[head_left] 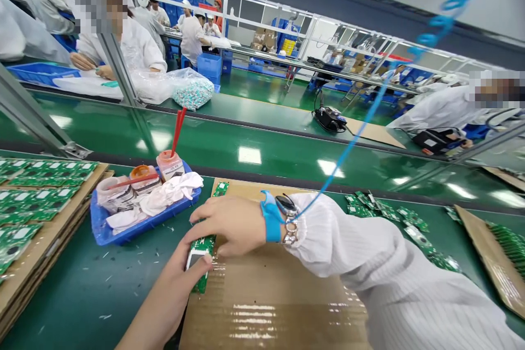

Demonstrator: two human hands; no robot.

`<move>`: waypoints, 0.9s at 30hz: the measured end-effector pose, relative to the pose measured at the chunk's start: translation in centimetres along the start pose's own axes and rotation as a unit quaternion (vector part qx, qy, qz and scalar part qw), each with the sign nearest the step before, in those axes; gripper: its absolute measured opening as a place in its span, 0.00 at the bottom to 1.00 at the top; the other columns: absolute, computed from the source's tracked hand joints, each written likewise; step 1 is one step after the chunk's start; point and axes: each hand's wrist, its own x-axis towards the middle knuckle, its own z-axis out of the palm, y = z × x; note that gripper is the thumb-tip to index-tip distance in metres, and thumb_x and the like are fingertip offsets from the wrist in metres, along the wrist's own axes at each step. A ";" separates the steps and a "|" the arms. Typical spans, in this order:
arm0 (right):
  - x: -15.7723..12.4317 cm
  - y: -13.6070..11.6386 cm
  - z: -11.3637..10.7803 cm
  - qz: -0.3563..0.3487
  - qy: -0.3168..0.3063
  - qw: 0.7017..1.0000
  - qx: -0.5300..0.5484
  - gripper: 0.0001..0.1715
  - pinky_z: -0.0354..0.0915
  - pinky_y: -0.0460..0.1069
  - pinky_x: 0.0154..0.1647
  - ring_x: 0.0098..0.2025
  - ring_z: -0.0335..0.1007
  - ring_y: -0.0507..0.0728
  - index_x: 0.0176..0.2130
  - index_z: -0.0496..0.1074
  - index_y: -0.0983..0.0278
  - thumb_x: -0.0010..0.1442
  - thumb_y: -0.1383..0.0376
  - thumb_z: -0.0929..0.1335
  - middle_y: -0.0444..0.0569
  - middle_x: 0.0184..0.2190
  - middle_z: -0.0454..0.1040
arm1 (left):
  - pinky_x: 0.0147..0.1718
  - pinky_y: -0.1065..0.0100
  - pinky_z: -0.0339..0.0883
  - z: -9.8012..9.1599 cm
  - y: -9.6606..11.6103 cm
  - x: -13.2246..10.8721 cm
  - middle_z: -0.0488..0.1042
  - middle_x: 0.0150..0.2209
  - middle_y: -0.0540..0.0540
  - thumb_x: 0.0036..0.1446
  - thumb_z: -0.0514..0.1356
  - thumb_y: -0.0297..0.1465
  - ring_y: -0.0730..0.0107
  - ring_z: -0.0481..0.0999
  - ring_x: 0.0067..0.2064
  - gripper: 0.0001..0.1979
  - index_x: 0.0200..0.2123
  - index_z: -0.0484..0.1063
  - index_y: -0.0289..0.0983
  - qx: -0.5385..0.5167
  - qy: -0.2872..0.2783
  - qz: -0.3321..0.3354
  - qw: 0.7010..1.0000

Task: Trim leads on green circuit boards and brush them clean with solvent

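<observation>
White, ribbed sleeve fills four to five o'clock, nearest the viewer; it leads to the wearer's right hand, banded by a blue wrist strap whose coiled cord climbs towards one o'clock; at seven o'clock the left hand holds a green circuit board in a narrow grip, thumb laid across its face, at the left edge of a cardboard sheet; the right hand arches over the board's far end, fingers curled, though whether they grip it I cannot tell; at eight o'clock a blue tray bears jars, a white cloth and red sticks; more boards lie loose at four o'clock and in rows at nine; the board could slip off the sheet's edge if the thumb eases; a sideways swing could knock the upright sticks and tip a jar; a trailing cord or loose cuff might drag nearby boards askew.
</observation>
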 end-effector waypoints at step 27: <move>-3.2 9.8 -0.5 0.380 -0.070 0.891 0.238 0.10 0.63 0.45 0.32 0.28 0.65 0.49 0.28 0.69 0.69 0.60 0.68 0.65 0.41 0.23 0.67 | 0.20 0.74 0.62 -1.7 0.1 -0.1 0.73 0.31 0.47 0.59 0.55 0.39 0.69 0.72 0.29 0.25 0.60 0.60 0.46 -0.077 -0.050 -0.121 0.988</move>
